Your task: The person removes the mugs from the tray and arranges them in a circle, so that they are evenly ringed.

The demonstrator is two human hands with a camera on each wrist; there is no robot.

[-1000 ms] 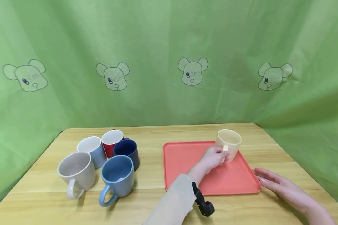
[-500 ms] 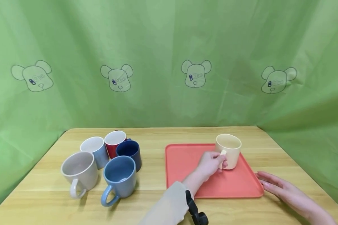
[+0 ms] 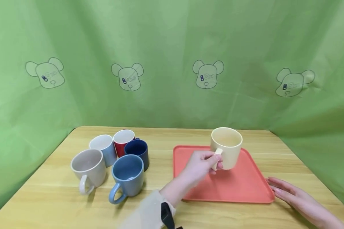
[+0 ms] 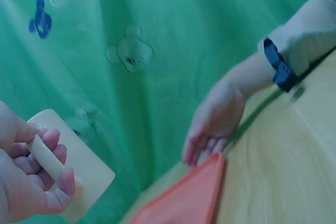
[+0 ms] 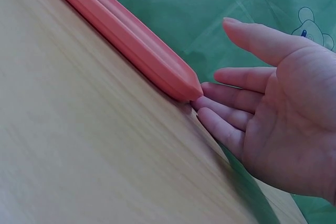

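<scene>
A cream mug (image 3: 230, 156) hangs upright over the red tray (image 3: 232, 190), its handle pinched between the thumb and curled fingers of my left hand (image 3: 200, 166). The left wrist view shows that hand's fingers wrapped round the handle of the cream mug (image 4: 86, 174). At the tray's right edge is my right hand (image 3: 298, 200), palm turned inward and fingers extended. In the right wrist view its fingertips (image 5: 207, 87) meet the corner of the tray (image 5: 142, 43).
Left of the tray stand several mugs: a grey mug (image 3: 89, 170), a light blue mug (image 3: 110, 154), a red mug (image 3: 121, 149), a navy mug (image 3: 143, 154) and a blue mug (image 3: 132, 184). A green curtain (image 3: 166, 105) hangs behind the wooden table (image 3: 157, 211).
My left hand has lifted the cream mug off the tray and drawn it leftward. My right hand stays at the tray's right edge. The head view has shifted slightly.
</scene>
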